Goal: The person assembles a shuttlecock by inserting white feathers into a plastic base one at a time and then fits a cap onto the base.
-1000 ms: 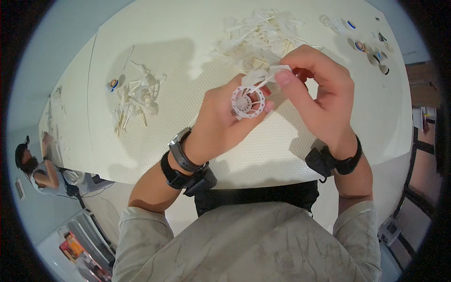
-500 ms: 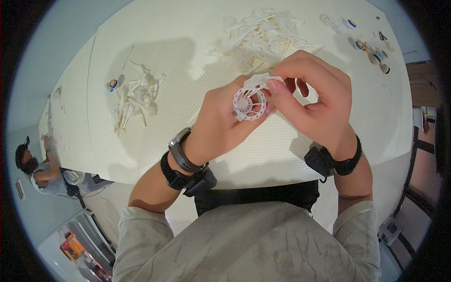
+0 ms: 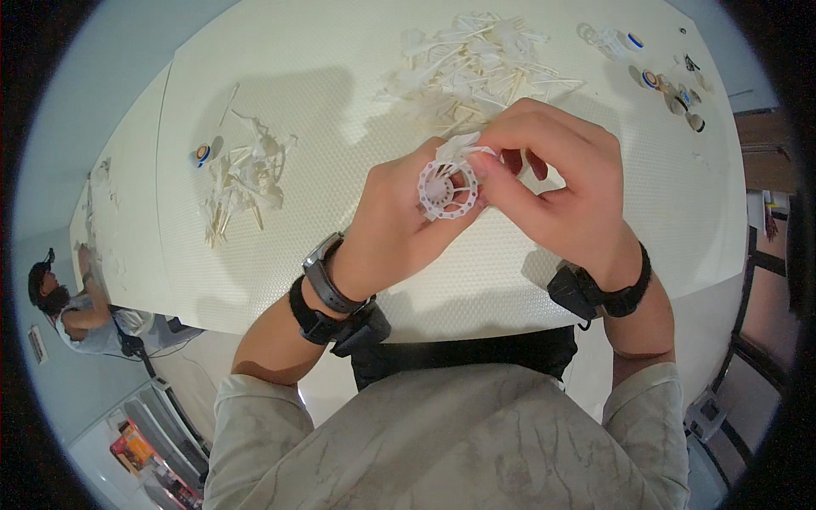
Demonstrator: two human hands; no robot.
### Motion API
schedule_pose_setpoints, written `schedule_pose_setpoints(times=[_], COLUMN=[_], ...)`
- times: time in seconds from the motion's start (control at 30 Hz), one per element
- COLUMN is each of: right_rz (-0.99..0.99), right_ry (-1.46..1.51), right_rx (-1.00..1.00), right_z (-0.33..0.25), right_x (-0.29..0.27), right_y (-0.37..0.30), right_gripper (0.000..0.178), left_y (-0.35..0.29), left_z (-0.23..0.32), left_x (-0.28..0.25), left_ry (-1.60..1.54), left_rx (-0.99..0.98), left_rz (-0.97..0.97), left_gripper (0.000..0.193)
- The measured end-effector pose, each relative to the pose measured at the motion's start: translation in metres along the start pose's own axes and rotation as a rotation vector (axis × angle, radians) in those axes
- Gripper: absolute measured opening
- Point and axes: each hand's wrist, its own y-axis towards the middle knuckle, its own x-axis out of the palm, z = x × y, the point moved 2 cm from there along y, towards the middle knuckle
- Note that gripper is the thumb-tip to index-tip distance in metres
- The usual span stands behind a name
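Above the table, my left hand [image 3: 393, 212] is closed around a white round plastic frame [image 3: 439, 189]. The frame has a ring with small holes, a smaller holed hub deeper inside and thin bars between them. My right hand [image 3: 561, 174] pinches at the frame's upper right edge with thumb and index finger. A thin, whitish petal-like piece [image 3: 459, 148] sticks up at the frame's top, next to those fingertips. The other right fingers curl behind, partly hidden. Whether the petal piece is fixed to the ring I cannot tell.
A large pile of white stemmed petal pieces [image 3: 484, 59] lies beyond my hands. A smaller pile [image 3: 246, 178] is at left, beside a small blue-rimmed round part [image 3: 202, 155]. Several small round parts [image 3: 676, 89] lie far right. A person [image 3: 81, 297] sits far left.
Both hands and the frame have shifted slightly left. My right hand has dropped a little, its fingertips staying at the frame's upper right edge.
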Motion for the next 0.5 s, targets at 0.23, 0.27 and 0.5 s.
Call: schedule_pose_setpoints(times=[0.23, 0.27, 0.5], right_rz=[-0.008, -0.001, -0.008], right_ry=[0.014, 0.030, 0.031], right_rx=[0.041, 0.049, 0.073], right_z=[0.000, 0.000, 0.002], right_x=[0.000, 0.000, 0.000], right_y=[0.001, 0.002, 0.001], right_gripper=[0.008, 0.009, 0.009], left_y=[0.000, 0.000, 0.001], left_z=[0.002, 0.003, 0.010], left_x=[0.001, 0.000, -0.001], left_ry=[-0.006, -0.008, -0.011], left_rx=[-0.039, -0.036, -0.092], left_rz=[0.011, 0.010, -0.034], left_gripper=[0.026, 0.026, 0.025])
